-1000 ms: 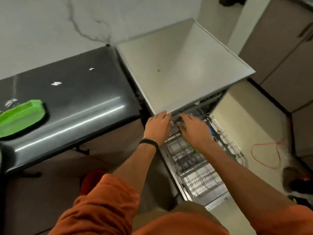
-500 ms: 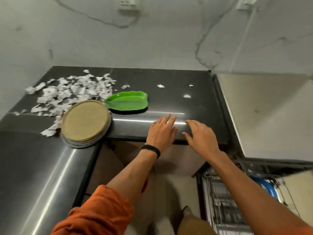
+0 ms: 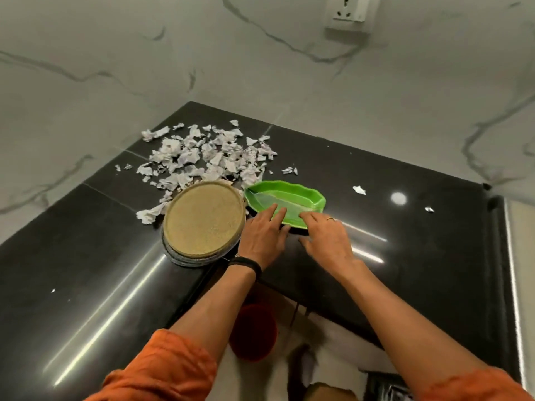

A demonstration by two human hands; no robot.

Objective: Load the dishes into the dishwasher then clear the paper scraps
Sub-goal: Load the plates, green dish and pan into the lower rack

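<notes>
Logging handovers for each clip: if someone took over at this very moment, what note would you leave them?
Left hand: open, fingertips resting on the green dish at its near edge.
Right hand: open, fingertips on the same dish's near rim; no grip yet.
Stack of round plates sits beside the dish, on the black counter. Paper scraps lie piled behind both, a few strays to the right.
Done: nothing that shows here.
Left: load dish and plates, then clear the scraps.
</notes>
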